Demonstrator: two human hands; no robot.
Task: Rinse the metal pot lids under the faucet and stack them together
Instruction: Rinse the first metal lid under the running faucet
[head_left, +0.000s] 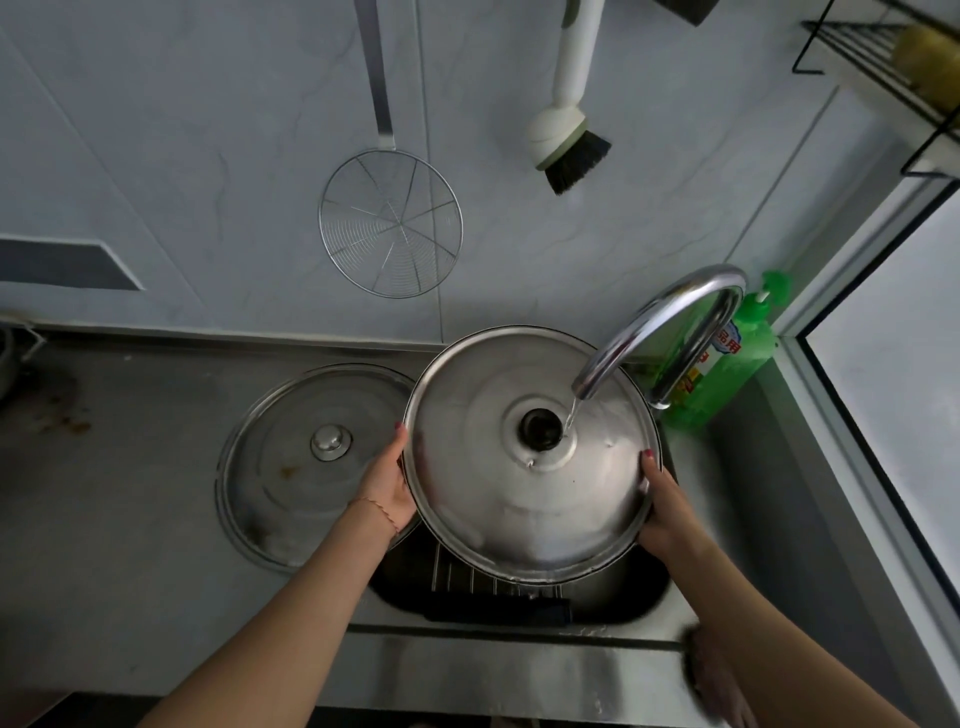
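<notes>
Lid in hand: I hold a large metal lid (530, 467) over the sink (691, 618), dome and dark knob facing up, tilted toward me.
Left grip: my left hand (387, 486) clasps the lid's left rim, thumb on top, fingers hidden beneath.
Right grip: my right hand (662, 512) clasps the right rim the same way, thumb on the upper face.
Water: a thin stream from the curved faucet (670, 332) lands just right of the knob.
Second lid: another lid (296, 467) lies flat on the worktop (104, 493) left of the sink, knob up, its right edge under the held lid.
Wall: a wire skimmer (390, 223) and a dish brush (569, 124) hang above.
Corner: a green soap bottle (737, 358) stands behind the faucet.
</notes>
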